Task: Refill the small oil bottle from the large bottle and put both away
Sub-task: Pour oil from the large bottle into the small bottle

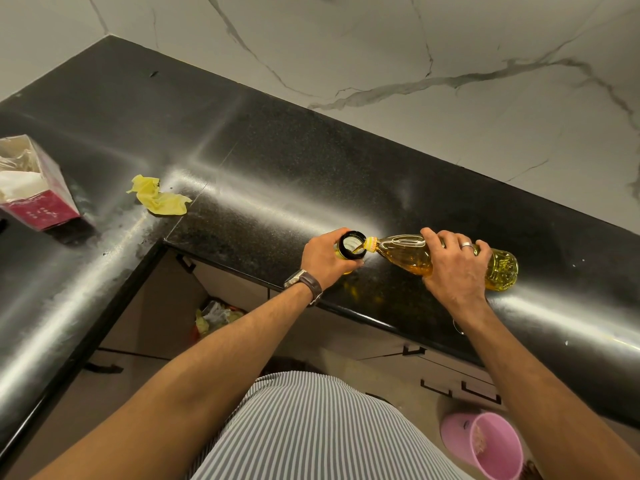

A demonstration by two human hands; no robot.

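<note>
The large clear oil bottle [405, 252], holding golden oil, is tipped on its side above the black counter [263, 161], and my right hand [453, 268] grips its middle. Its yellow neck rests at the black-rimmed mouth of the small oil bottle [351, 245], and a thin stream of oil runs in. My left hand [323, 258] wraps around the small bottle, which stands upright near the counter's front edge. Most of the small bottle's body is hidden by my fingers. No caps are in view.
A crumpled yellow cloth [157, 195] lies at the counter's inner corner. An open maroon carton [33, 187] stands at far left. Below are cabinet drawers [450, 386], a pink bucket [485, 445] on the floor at right, and a bag of rubbish [216, 317].
</note>
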